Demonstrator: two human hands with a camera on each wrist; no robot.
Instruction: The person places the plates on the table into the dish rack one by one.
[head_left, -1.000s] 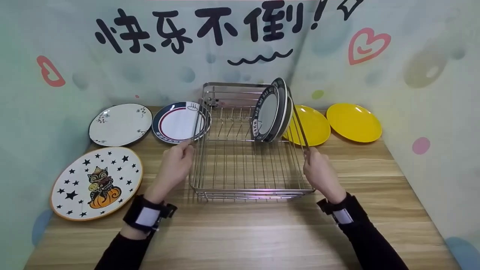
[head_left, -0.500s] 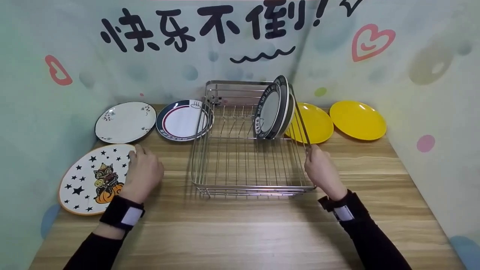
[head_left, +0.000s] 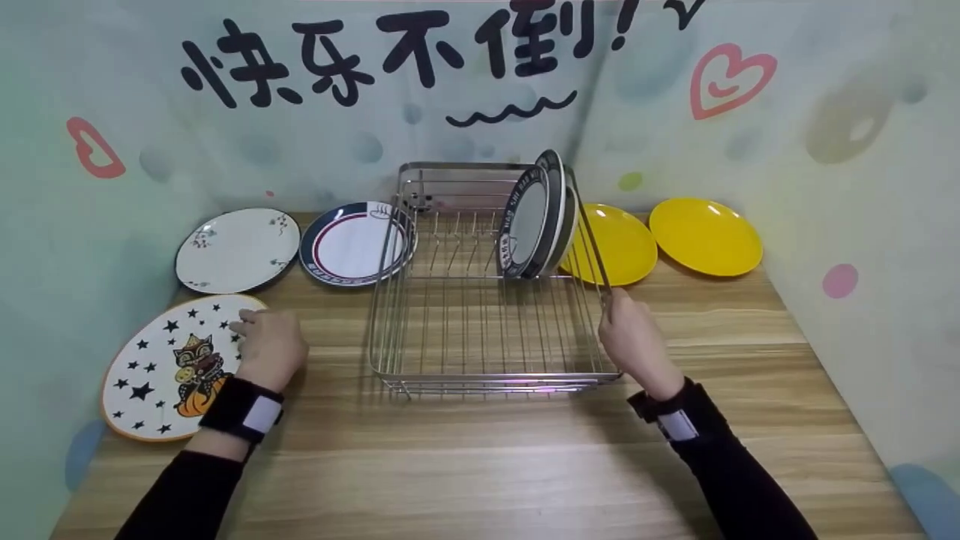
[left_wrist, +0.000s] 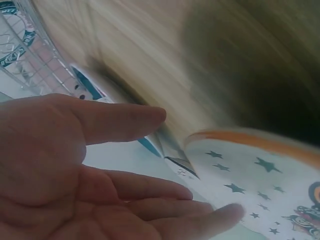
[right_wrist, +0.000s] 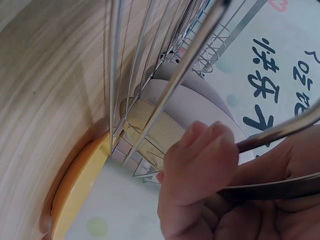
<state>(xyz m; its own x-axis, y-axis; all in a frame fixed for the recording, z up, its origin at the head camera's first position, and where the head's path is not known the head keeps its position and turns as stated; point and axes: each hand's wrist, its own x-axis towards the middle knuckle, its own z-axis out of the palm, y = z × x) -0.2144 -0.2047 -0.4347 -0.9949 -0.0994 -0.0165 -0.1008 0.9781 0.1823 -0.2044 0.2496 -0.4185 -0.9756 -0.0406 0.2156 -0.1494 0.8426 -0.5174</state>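
My left hand (head_left: 270,349) hovers by the right edge of a large white plate (head_left: 161,337) with an orange rim, black stars and a cat on a pumpkin. In the left wrist view its thumb and fingers (left_wrist: 145,185) stand apart with nothing pinched; whether a fingertip touches the plate I cannot tell. On the other side, my right hand (head_left: 636,341) grips the right rim of the metal wire dish rack (head_left: 495,382). The right wrist view has the fingers curled around that rim. Dark-rimmed plates (head_left: 529,225) stand on edge at the rack's back right.
Along the back lie a white plate with small flowers (head_left: 240,251), a blue-and-white plate (head_left: 349,247) partly behind the rack, and two yellow plates, one (head_left: 619,247) behind the rack's right side and one (head_left: 705,236) farther right. A printed cloth (head_left: 300,142) hangs behind the wooden table (head_left: 480,465).
My left hand has let go of the rack's left rim and moved left to the star plate, then slightly down along its edge. The right hand keeps its grip on the rack.
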